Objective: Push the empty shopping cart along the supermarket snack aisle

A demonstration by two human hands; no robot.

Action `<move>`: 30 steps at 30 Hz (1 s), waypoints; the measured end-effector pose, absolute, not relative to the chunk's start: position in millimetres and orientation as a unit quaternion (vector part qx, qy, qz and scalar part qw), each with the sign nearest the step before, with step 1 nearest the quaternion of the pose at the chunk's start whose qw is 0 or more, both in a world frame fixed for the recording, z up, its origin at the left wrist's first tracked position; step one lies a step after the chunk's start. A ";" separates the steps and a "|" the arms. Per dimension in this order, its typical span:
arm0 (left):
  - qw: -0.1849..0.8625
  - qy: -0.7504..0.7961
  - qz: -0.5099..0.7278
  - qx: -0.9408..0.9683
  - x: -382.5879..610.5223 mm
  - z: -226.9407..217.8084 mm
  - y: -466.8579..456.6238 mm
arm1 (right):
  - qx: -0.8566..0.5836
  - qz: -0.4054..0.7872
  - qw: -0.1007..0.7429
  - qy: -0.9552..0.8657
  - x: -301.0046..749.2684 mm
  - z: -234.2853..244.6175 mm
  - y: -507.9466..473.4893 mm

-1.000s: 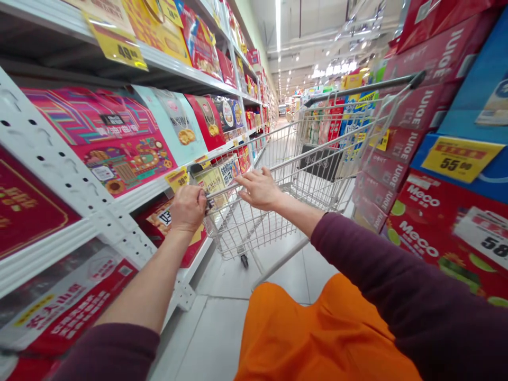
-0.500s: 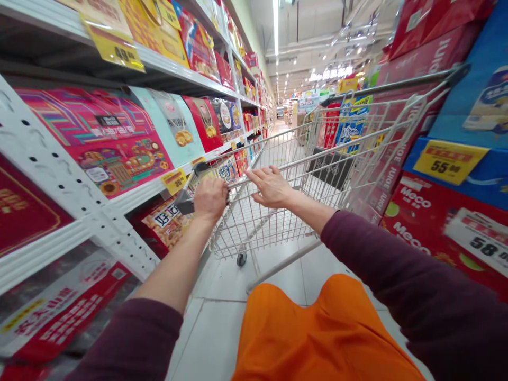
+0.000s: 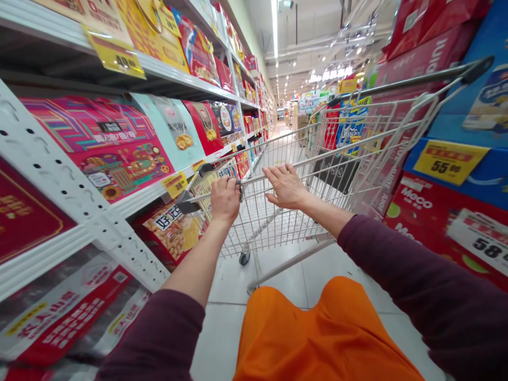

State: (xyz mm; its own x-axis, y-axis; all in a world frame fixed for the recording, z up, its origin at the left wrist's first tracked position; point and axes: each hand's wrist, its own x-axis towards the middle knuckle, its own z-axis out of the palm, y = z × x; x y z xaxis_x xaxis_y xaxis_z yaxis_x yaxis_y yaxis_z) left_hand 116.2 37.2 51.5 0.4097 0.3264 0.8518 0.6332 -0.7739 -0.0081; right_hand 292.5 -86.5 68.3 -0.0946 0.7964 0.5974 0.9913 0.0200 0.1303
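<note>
The left grip (image 3: 225, 200) is being hemmed in by the white perforated shelf upright (image 3: 75, 196) and the price-tagged shelf edge (image 3: 135, 198) just beside it, while passage forward is being barred by the wire shopping cart (image 3: 262, 222). Free room is being left above the cart's open basket, between the two grips, and over the tiled floor (image 3: 222, 338) behind the cart. The right side is being closed off by stacked red Meco cartons (image 3: 432, 222), well apart from the right grip (image 3: 286, 185).
</note>
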 end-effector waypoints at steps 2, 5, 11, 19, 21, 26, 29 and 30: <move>0.163 -0.275 -0.452 -0.833 100.5 51.4 44.4 | -0.646 -0.266 0.179 -0.693 293.5 69.5 -89.1; 0.154 -0.295 -0.460 -0.823 65.8 50.0 60.2 | -0.644 -0.268 0.177 -0.694 292.5 70.0 -90.9; 0.178 -0.319 -0.464 -0.807 62.7 47.0 58.4 | -0.657 -0.258 0.196 -0.680 285.6 67.2 -88.6; 0.160 -0.247 -0.444 -0.847 140.3 53.8 24.3 | -0.654 -0.269 0.192 -0.681 288.8 66.4 -90.0; 0.159 -0.239 -0.440 -0.851 134.3 54.1 27.8 | -0.654 -0.269 0.185 -0.683 290.2 67.3 -90.8; 0.181 -0.272 -0.452 -0.830 81.8 48.7 49.5 | -0.646 -0.267 0.193 -0.689 290.7 67.6 -91.4; 0.199 -0.301 -0.461 -0.811 62.1 44.8 54.7 | -0.643 -0.270 0.207 -0.686 289.4 65.1 -90.0; 0.200 -0.308 -0.464 -0.806 61.5 43.9 53.9 | -0.643 -0.270 0.211 -0.685 288.9 64.1 -89.4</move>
State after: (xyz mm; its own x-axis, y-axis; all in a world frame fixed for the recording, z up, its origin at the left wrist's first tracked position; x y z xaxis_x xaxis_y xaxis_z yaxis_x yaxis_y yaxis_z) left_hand 61.5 53.9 43.9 0.3798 0.3111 0.8712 0.6824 -0.7300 -0.0369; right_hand 288.9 -89.4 64.1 -0.0828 0.7671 0.6362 0.9949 0.0263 0.0978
